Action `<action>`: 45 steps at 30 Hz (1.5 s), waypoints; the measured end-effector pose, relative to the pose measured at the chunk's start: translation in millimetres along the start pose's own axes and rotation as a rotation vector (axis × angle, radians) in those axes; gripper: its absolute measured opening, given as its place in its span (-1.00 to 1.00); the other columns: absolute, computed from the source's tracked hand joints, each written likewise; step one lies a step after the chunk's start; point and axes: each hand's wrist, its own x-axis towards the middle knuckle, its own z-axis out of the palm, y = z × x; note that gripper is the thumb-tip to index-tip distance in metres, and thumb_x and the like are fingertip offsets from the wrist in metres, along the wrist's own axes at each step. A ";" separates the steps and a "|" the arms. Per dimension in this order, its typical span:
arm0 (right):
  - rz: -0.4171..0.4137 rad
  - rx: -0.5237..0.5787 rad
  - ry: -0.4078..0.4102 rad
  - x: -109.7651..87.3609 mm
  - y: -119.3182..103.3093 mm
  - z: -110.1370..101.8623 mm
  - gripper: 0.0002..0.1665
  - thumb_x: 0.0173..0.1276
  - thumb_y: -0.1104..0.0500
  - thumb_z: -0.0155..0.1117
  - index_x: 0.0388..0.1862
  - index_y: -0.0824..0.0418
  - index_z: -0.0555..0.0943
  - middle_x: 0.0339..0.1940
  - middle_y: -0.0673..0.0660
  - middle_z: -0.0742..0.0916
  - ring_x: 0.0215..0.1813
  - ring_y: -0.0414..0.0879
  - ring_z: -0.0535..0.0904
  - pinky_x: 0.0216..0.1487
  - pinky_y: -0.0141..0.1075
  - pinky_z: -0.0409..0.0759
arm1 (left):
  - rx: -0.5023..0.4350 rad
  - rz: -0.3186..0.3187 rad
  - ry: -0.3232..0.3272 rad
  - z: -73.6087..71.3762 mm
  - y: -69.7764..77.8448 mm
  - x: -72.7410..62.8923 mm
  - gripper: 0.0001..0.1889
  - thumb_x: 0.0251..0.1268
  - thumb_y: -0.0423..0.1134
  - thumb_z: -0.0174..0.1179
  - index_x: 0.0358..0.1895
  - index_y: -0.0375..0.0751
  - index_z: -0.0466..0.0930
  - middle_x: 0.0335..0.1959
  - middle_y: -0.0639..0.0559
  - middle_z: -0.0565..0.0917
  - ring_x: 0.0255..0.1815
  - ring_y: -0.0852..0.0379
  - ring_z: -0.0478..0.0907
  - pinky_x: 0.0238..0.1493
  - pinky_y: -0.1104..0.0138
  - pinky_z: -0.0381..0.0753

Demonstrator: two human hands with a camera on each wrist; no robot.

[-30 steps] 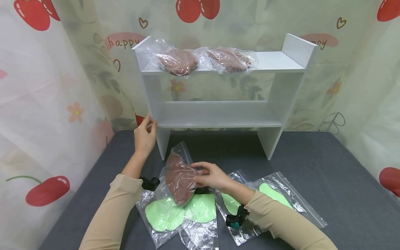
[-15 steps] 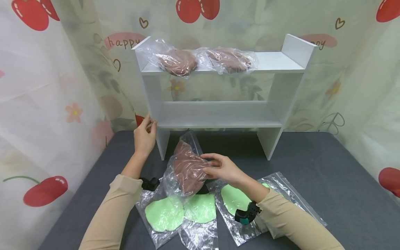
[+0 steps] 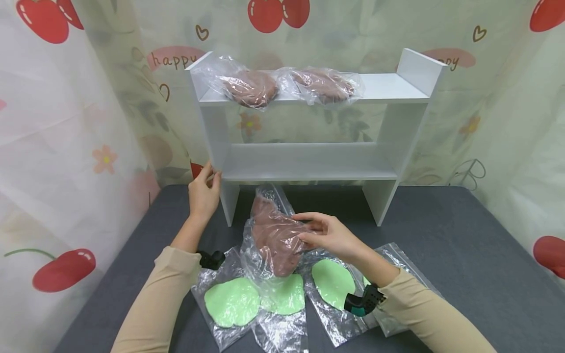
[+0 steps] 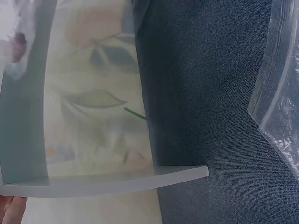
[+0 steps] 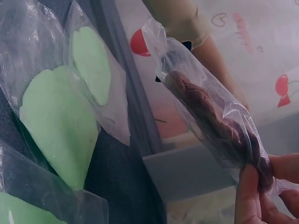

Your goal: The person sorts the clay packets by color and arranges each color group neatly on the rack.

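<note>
My right hand (image 3: 332, 235) pinches the edge of a clear zip bag holding a flat brown clay-like slab (image 3: 277, 238), raised over the bags on the table. The right wrist view shows this brown slab (image 5: 210, 112) edge-on, its lower end between thumb and fingers. My left hand (image 3: 204, 196) holds the left side panel of a white two-tier shelf (image 3: 309, 164) at lower-board height; in the left wrist view only its fingertips (image 4: 14, 210) show, against the panel's outer face. Two bagged brown lumps, a left one (image 3: 253, 88) and a right one (image 3: 324, 84), lie on the top board.
Bagged green flat pieces lie on the dark table (image 3: 441, 230): a left one (image 3: 231, 301), a middle one (image 3: 287, 296) and a right one (image 3: 333, 282), with another bag partly under my right forearm. Printed curtains (image 3: 507, 122) enclose the table, and a thin cord (image 3: 470, 171) hangs at back right.
My right hand has carried the bagged brown slab to the right and slightly toward the shelf, uncovering more of the right green piece. My left hand stays at the shelf's side.
</note>
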 end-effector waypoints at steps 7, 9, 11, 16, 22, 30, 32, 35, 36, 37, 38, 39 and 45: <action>-0.032 -0.003 0.004 -10.3 -10.0 -6.2 -0.45 0.29 0.17 0.25 0.27 0.18 0.43 -0.03 0.26 0.63 -0.17 -0.16 0.66 -0.11 -0.18 0.69 | -0.001 0.009 -0.004 -0.3 -0.4 -0.1 -0.51 0.39 -0.29 0.03 0.37 -0.05 0.29 0.13 -0.31 0.56 -0.04 -0.23 0.63 -0.08 -0.01 0.63; -0.043 -0.005 0.001 -13.3 -13.6 -7.6 -0.46 0.29 0.16 0.25 0.26 0.18 0.44 0.00 0.27 0.63 -0.14 -0.17 0.66 -0.11 -0.20 0.69 | -0.002 0.009 -0.003 -0.5 0.0 -0.2 -0.51 0.39 -0.29 0.03 0.37 -0.06 0.29 0.13 -0.30 0.56 -0.04 -0.22 0.63 -0.08 -0.01 0.63; -0.059 -0.015 0.000 -16.4 -17.6 -8.9 -0.46 0.29 0.17 0.26 0.25 0.18 0.44 0.04 0.27 0.62 -0.11 -0.18 0.65 -0.11 -0.23 0.69 | -0.002 0.010 -0.001 -0.5 0.1 -0.2 -0.51 0.39 -0.29 0.03 0.37 -0.07 0.29 0.13 -0.31 0.56 -0.04 -0.22 0.63 -0.08 -0.01 0.63; -0.131 -0.035 -0.009 -24.2 -27.8 -12.4 -0.49 0.29 0.22 0.24 0.23 0.26 0.45 0.07 0.26 0.62 -0.09 -0.21 0.65 -0.13 -0.29 0.68 | -0.005 0.010 0.001 -0.4 0.4 -0.6 -0.52 0.39 -0.29 0.03 0.36 -0.09 0.30 0.13 -0.32 0.56 -0.04 -0.23 0.63 -0.08 -0.01 0.63; -0.218 -0.048 -0.016 -31.9 -39.6 -19.3 -0.51 0.31 0.28 0.20 0.21 0.35 0.43 0.03 -0.01 0.65 -0.11 -0.22 0.65 -0.16 -0.29 0.68 | -0.004 -0.009 -0.009 -0.3 0.9 -1.0 -0.50 0.39 -0.30 0.01 0.38 -0.11 0.26 0.17 -0.32 0.52 -0.01 -0.23 0.61 -0.05 0.01 0.63; -0.279 -0.069 0.013 -41.1 -57.2 -31.0 -0.56 0.32 0.33 0.17 0.19 0.30 0.46 -0.03 -0.13 0.67 -0.10 -0.24 0.63 -0.19 -0.34 0.67 | -0.007 -0.001 -0.003 0.0 0.1 -0.4 -0.50 0.39 -0.30 0.02 0.38 -0.09 0.27 0.15 -0.32 0.54 -0.01 -0.22 0.62 -0.04 0.01 0.63; -0.293 -0.077 0.031 -43.8 -61.8 -34.1 -0.58 0.32 0.34 0.16 0.17 0.22 0.49 -0.03 -0.14 0.67 -0.11 -0.25 0.63 -0.20 -0.35 0.66 | -0.009 0.000 -0.002 0.1 0.0 -0.5 -0.50 0.39 -0.30 0.02 0.37 -0.09 0.28 0.15 -0.32 0.54 -0.01 -0.23 0.62 -0.04 0.01 0.63; -0.316 -0.077 0.061 -48.2 -69.5 -38.6 -0.59 0.32 0.36 0.15 0.12 0.08 0.53 -0.04 -0.15 0.67 -0.09 -0.28 0.62 -0.19 -0.40 0.64 | -0.013 0.001 -0.002 0.3 -0.3 -0.5 -0.50 0.38 -0.31 0.02 0.38 -0.08 0.27 0.16 -0.31 0.53 -0.01 -0.23 0.62 -0.04 0.01 0.63; -0.332 -0.072 0.074 -49.7 -72.0 -39.9 -0.59 0.32 0.38 0.14 0.11 0.06 0.54 -0.04 -0.15 0.66 -0.09 -0.29 0.62 -0.19 -0.41 0.63 | -0.014 -0.001 -0.002 0.3 -0.2 -0.5 -0.50 0.38 -0.31 0.02 0.38 -0.07 0.27 0.17 -0.30 0.53 -0.01 -0.23 0.62 -0.04 0.01 0.63; -0.343 -0.064 0.085 -51.2 -74.5 -41.1 -0.58 0.32 0.39 0.13 0.10 0.04 0.54 -0.04 -0.15 0.66 -0.09 -0.30 0.61 -0.20 -0.43 0.62 | -0.015 -0.002 -0.003 0.4 -0.2 -0.5 -0.50 0.38 -0.31 0.02 0.38 -0.07 0.27 0.18 -0.29 0.52 -0.01 -0.23 0.62 -0.04 0.01 0.63; -0.352 -0.056 0.096 -52.7 -76.9 -42.1 -0.57 0.32 0.40 0.13 0.09 0.02 0.55 -0.04 -0.16 0.66 -0.08 -0.31 0.60 -0.19 -0.45 0.61 | -0.016 -0.003 -0.003 0.4 -0.2 -0.4 -0.50 0.39 -0.31 0.02 0.38 -0.07 0.26 0.19 -0.28 0.52 0.00 -0.22 0.62 -0.04 0.01 0.63; -0.367 -0.047 0.104 -54.1 -79.2 -43.0 -0.56 0.31 0.41 0.12 0.08 0.02 0.55 -0.03 -0.15 0.66 -0.07 -0.31 0.60 -0.19 -0.46 0.60 | -0.017 -0.005 -0.004 0.4 0.0 -0.4 -0.49 0.39 -0.31 0.02 0.38 -0.06 0.26 0.19 -0.28 0.52 0.00 -0.22 0.61 -0.04 0.01 0.63; -0.452 -0.004 0.100 -57.7 -89.4 -45.8 -0.51 0.30 0.48 0.08 0.06 0.01 0.57 -0.07 -0.16 0.67 -0.10 -0.32 0.59 -0.21 -0.49 0.58 | -0.017 -0.009 -0.003 0.1 0.5 -0.4 -0.50 0.38 -0.32 0.03 0.38 -0.08 0.27 0.19 -0.27 0.52 0.00 -0.22 0.62 -0.03 0.02 0.63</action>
